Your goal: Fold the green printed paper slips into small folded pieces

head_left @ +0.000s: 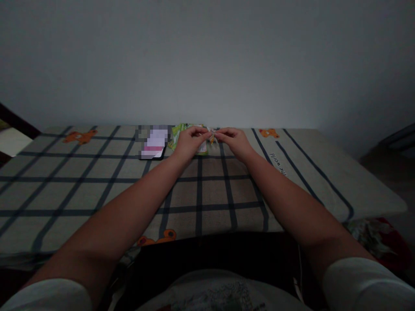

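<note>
Nearest, a light printed shirt (227, 296) is filling the bottom of the view, and a dark area is lying between it and the bench (366, 201). Beyond the right near corner, a red patterned item (392, 244) is sitting lower down, too dim to identify. A pale checked cloth (55, 196) is covering the bench, with an orange bear print (169, 234) showing at the near edge. Both bare forearms are stretching over it from the near left and right. Right of the right forearm, dark lettering (278, 164) is running along the cloth. Farther off, left of the hands, a phone (154, 142) is lying with its screen lit and partly blurred out. Around the middle of the far side, the left hand (191, 140) and the right hand (234, 139) are meeting fingertip to fingertip, each grip pinching a small clear wrapper (212, 139) with something yellow in it. Green packaging (177, 130) is lying under and beside the left hand, just right of the phone. Behind everything, a plain grey wall (207, 65) is rising.
</note>
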The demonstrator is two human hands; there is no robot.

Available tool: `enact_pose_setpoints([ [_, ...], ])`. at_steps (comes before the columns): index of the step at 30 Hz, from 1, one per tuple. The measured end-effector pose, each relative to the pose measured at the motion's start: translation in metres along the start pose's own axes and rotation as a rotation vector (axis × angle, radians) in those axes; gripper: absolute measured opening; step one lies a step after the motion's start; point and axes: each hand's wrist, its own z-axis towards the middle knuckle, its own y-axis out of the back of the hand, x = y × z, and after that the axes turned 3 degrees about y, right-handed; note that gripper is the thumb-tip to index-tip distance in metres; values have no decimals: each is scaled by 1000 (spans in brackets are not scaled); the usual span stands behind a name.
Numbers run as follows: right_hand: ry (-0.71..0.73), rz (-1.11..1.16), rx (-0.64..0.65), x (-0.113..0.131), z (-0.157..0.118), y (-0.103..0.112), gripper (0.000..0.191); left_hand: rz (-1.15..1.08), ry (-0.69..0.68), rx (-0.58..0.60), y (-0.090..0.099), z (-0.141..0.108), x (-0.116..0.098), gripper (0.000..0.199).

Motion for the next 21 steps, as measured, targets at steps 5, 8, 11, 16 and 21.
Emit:
enact_pose_setpoints([
  [5,68,-81,-64,1,-1,0,19,139,-67,-30,1,-4,-7,22],
  [8,19,-47,-60,1,-1,-1,19,195,-76,-28,0,-7,-11,23],
  [11,10,-14,-69,-1,0,0,17,227,-116,-31,-2,-10,-14,24],
  [16,61,-53,-63,-2,0,1,17,257,-128,-18,-4,-13,-17,23],
  [21,118,-97,-60,1,-2,-1,17,260,-146,-50,-5,-14,-17,16],
])
